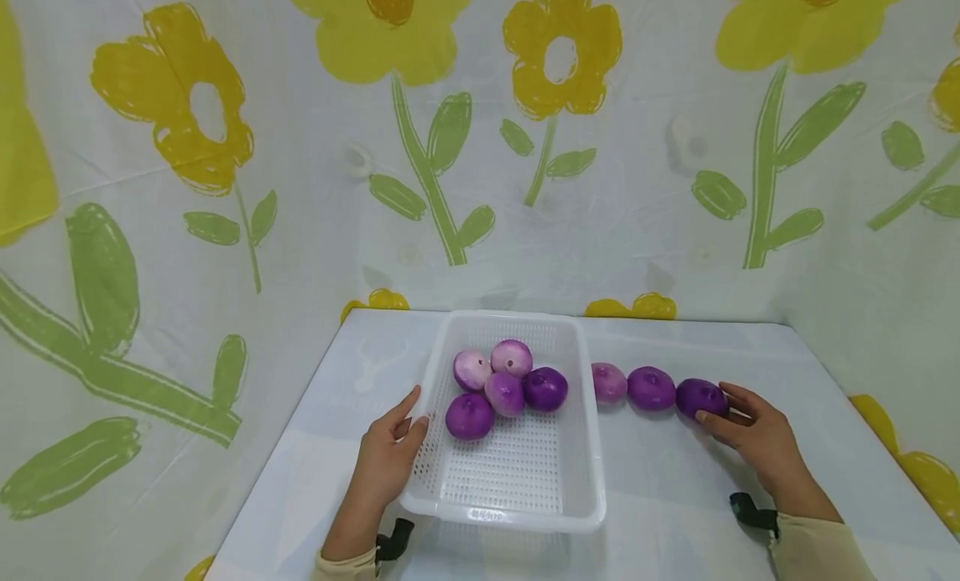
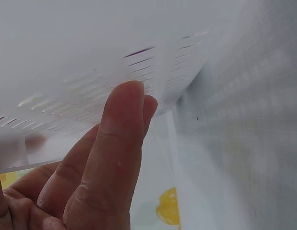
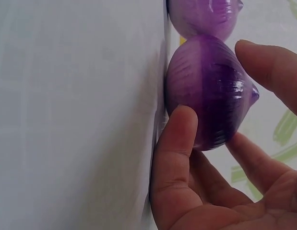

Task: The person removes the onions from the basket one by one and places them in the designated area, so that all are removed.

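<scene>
A white perforated plastic basket (image 1: 480,521) stands on the table with several purple onions (image 1: 469,416) grouped toward its far left; some are pale at the end. My left hand (image 1: 386,456) holds the basket's left edge, its thumb at the rim. In the left wrist view, long fingers (image 2: 122,124) lie against the outer wall. To the basket's right, three purple onions sit in a touching row. Around the rightmost, darkest onion (image 1: 701,397) my right hand (image 1: 761,435) has its thumb and fingers; in the right wrist view fingertips (image 3: 182,124) touch this shiny onion (image 3: 210,91).
The other two onions in the row are a middle one (image 1: 651,388) and a lighter one (image 1: 608,383), partly behind the basket's right wall. A white table (image 1: 675,498) carries everything. Curtain-like cloth (image 1: 600,256) with yellow flowers surrounds its back and sides.
</scene>
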`<state>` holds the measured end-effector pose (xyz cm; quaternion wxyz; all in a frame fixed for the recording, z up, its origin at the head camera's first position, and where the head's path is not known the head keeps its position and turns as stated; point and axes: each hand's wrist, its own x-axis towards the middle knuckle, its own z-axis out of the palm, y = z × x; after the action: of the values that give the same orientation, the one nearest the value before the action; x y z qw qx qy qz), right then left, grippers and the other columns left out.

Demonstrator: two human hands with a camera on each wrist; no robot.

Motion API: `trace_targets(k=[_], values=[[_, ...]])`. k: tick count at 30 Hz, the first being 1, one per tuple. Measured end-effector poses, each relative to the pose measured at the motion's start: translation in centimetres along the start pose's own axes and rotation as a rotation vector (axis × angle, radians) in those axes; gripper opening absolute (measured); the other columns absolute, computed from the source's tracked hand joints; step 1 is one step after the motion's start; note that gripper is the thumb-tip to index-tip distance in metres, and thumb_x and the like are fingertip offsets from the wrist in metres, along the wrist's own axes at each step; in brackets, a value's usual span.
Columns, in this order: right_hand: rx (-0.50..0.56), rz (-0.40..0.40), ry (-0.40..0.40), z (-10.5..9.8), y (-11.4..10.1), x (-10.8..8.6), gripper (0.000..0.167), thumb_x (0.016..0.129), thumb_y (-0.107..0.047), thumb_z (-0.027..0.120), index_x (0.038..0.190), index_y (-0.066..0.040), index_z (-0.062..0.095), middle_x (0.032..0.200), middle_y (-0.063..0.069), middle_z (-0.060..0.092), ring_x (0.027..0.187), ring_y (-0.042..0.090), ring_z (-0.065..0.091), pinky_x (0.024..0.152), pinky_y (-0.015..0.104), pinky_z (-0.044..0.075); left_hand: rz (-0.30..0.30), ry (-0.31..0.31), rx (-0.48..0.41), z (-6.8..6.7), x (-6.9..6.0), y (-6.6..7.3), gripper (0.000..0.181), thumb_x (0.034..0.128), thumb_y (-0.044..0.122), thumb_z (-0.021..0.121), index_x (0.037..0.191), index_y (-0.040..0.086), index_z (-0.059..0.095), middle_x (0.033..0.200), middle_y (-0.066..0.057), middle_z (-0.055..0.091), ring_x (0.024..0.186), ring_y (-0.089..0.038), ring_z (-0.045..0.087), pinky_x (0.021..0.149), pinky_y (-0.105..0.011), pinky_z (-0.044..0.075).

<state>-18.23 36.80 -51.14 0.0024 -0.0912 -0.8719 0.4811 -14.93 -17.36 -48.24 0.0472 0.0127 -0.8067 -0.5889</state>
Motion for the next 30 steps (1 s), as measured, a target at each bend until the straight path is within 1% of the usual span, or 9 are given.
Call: trace_targets(k=[1,4,6,9,13,18,21,25,30], values=[[0.004,-0.001,0.000,0.0,0.0,0.0,0.104,0.091,-0.050,0.082,0.166,-0.003,0.027,0.160,0.037,0.035,0.139,0.053,0.046,0.074,0.009,0.047,0.000,0.001,-0.001,0.0,0.0,0.0,0.055,0.1064,0.020,0.065,0.159,0.020,0.050,0.139,-0.024,0.064,0.110,-0.037,0.072,0.076,-0.046,0.063],[0.005,0.007,0.004,0.0,-0.2,-0.1,0.105,0.091,-0.050,0.082,0.166,-0.002,0.026,0.160,0.037,0.034,0.139,0.054,0.046,0.073,0.008,0.046,0.001,0.001,-0.002,0.0,0.0,0.0,0.055,0.1064,0.019,0.065,0.159,0.020,0.050,0.139,-0.024,0.064,0.110,-0.037,0.072,0.076,-0.046,0.063],[0.006,0.013,0.009,0.0,-0.3,-0.2,0.105,0.092,-0.051,0.081,0.167,-0.002,0.025,0.161,0.037,0.033,0.139,0.054,0.045,0.073,0.012,0.052,0.001,0.002,-0.001,0.0,0.0,0.0,0.054,0.1064,0.019,0.065,0.159,0.020,0.050,0.138,-0.024,0.065,0.110,-0.036,0.073,0.076,-0.046,0.063],[-0.004,0.017,0.026,0.0,-0.4,-0.2,0.104,0.093,-0.050,0.080,0.166,-0.002,0.025,0.161,0.037,0.033,0.139,0.055,0.044,0.075,0.021,0.059,-0.001,0.004,0.000,0.0,0.0,0.0,0.054,0.1064,0.019,0.065,0.159,0.019,0.050,0.138,-0.024,0.065,0.109,-0.035,0.073,0.076,-0.045,0.064],[-0.056,0.031,0.061,-0.2,-0.6,-0.2,0.102,0.094,-0.054,0.078,0.166,-0.002,0.027,0.161,0.037,0.033,0.137,0.055,0.045,0.079,0.033,0.063,-0.006,0.004,0.006,0.1,0.0,0.0,0.055,0.1066,0.018,0.065,0.159,0.020,0.050,0.139,-0.024,0.065,0.109,-0.035,0.073,0.076,-0.044,0.064],[-0.167,0.030,0.110,-0.4,-0.8,-0.4,0.099,0.095,-0.061,0.071,0.164,-0.002,0.032,0.161,0.035,0.034,0.136,0.057,0.046,0.091,0.059,0.057,-0.009,0.007,0.013,0.0,0.0,0.0,0.055,0.1064,0.019,0.065,0.159,0.020,0.050,0.140,-0.024,0.064,0.111,-0.035,0.072,0.076,-0.044,0.064],[-0.261,-0.017,0.138,-0.4,-1.1,-0.6,0.093,0.098,-0.060,0.068,0.162,-0.001,0.035,0.158,0.037,0.036,0.133,0.059,0.047,0.090,0.067,0.053,-0.013,0.003,0.015,0.0,-0.1,0.0,0.055,0.1065,0.020,0.065,0.159,0.020,0.050,0.141,-0.023,0.064,0.112,-0.035,0.072,0.077,-0.045,0.064],[-0.357,-0.111,0.192,-0.4,-1.9,-1.1,0.084,0.100,-0.053,0.069,0.159,0.000,0.041,0.150,0.040,0.041,0.127,0.059,0.050,0.086,0.069,0.052,-0.021,0.001,0.019,0.0,-0.1,0.0,0.056,0.1067,0.022,0.065,0.160,0.020,0.049,0.142,-0.022,0.063,0.111,-0.035,0.072,0.076,-0.046,0.064],[-0.396,-0.228,0.238,-0.1,-3.5,-1.8,0.073,0.098,-0.042,0.075,0.154,-0.001,0.051,0.144,0.036,0.050,0.122,0.054,0.055,0.082,0.061,0.057,-0.018,-0.001,0.009,0.2,0.1,0.0,0.055,0.1065,0.021,0.065,0.160,0.021,0.049,0.141,-0.022,0.064,0.112,-0.035,0.072,0.077,-0.045,0.064]])
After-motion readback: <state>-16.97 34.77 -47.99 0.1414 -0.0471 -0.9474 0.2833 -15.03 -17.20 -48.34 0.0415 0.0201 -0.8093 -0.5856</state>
